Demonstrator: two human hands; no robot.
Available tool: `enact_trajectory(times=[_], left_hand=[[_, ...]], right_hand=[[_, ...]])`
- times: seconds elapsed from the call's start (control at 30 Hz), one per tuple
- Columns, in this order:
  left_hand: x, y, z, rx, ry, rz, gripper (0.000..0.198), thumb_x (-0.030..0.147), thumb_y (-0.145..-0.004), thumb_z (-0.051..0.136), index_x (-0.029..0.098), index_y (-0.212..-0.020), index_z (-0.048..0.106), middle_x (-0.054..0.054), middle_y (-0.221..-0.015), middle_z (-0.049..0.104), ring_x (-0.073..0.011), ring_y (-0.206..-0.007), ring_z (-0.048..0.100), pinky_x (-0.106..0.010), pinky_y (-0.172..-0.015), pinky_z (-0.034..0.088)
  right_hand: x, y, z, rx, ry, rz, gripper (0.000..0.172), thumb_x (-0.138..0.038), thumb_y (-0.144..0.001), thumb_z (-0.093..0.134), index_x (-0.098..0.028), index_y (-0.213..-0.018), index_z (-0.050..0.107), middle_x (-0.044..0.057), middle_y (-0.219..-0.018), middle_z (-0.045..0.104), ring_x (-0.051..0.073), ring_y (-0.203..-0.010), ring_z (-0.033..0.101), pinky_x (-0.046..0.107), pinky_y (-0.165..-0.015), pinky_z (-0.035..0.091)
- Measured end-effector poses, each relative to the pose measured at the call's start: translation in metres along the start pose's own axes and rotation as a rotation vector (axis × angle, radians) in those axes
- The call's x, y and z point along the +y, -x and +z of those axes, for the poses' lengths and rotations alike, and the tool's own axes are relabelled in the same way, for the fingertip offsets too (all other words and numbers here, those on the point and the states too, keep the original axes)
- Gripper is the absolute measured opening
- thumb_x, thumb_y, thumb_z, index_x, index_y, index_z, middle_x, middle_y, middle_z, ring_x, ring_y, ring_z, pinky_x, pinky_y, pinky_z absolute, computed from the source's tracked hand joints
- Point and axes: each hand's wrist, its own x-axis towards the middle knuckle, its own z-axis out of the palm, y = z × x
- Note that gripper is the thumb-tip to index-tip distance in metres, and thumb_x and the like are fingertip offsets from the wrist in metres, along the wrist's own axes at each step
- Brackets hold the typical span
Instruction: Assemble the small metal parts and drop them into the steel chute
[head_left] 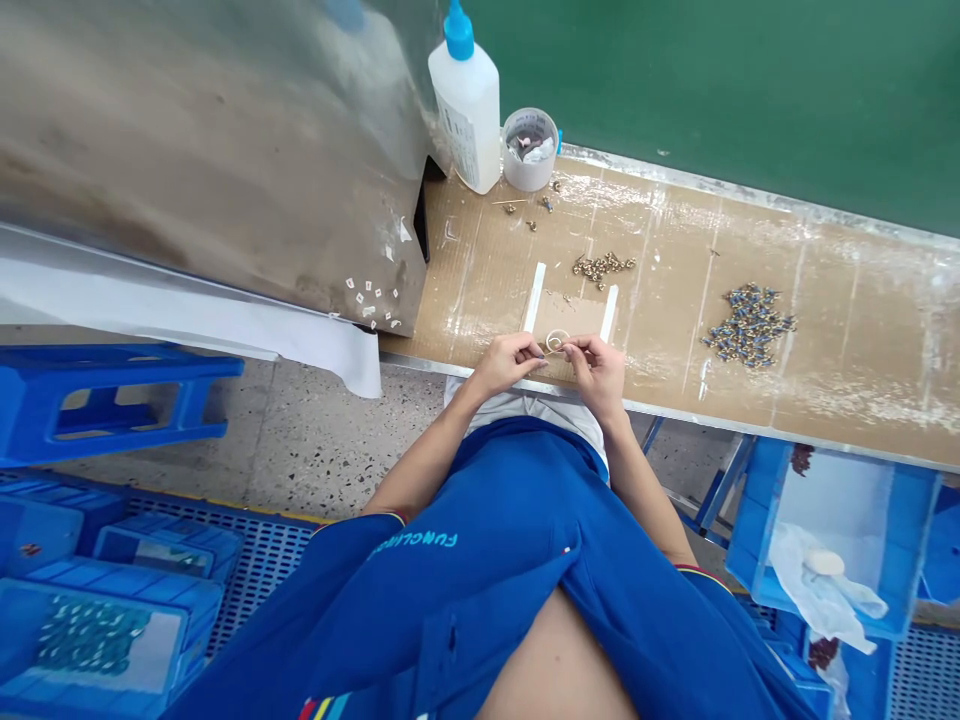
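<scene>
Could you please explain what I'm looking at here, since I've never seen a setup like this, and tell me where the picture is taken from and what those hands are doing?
There's no machine here, just a person's two bare hands, seen from one camera worn on their head and looking down. The left hand and right hand meet at a small pale ring; it's too small to tell exactly how it's held. On the cardboard-covered bench lie a heap of small brass parts and a heap of blue-and-brass parts, with a white squeeze bottle beside a small round tub.
</scene>
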Motion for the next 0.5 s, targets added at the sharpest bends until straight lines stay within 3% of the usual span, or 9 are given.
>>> enact_trajectory(times=[0.5], left_hand=[[0.0,0.0005,0.0005,-0.007,0.0,-0.001,0.032,0.043,-0.081,0.073,0.014,-0.073,0.062,-0.002,-0.07,0.063,-0.0104,-0.058,0.054,-0.021,-0.056,0.044]], right_hand=[[0.0027,0.0036,0.0014,-0.025,0.12,-0.076,0.027,-0.045,-0.094,0.057,-0.024,-0.084,0.07,0.004,-0.078,0.076,0.018,-0.067,0.068,0.032,-0.065,0.057]])
